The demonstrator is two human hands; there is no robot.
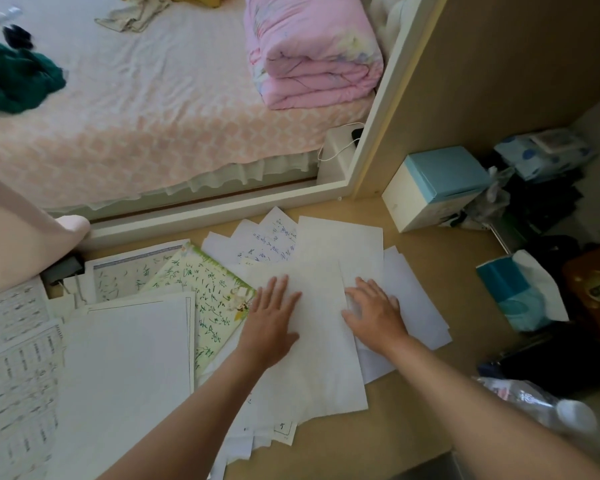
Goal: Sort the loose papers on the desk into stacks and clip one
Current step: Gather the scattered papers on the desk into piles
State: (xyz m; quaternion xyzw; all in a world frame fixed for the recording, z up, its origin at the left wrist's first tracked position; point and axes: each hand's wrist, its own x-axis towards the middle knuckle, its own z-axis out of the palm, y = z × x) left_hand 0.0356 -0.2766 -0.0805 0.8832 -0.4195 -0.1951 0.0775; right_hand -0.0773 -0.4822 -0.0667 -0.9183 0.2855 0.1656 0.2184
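Left grip (270, 328): released, fingers laid flat on a blank white sheet (321, 362). Right grip (375, 316): released, palm pressed flat just beside, on overlapping loose papers (340, 240), which are fanned unsorted across the surface (430, 393). Green-printed sheet (207, 292): lodged left of the left grip. Black binder clip (63, 271): set far left, well apart. Tissue box (515, 292): kept at right.

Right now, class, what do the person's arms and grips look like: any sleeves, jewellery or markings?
The left arm and right arm are bare up to the frame edge, no sleeves in view. The left grip and right grip are ungloved, with no ring, watch, bracelet or marking visible.
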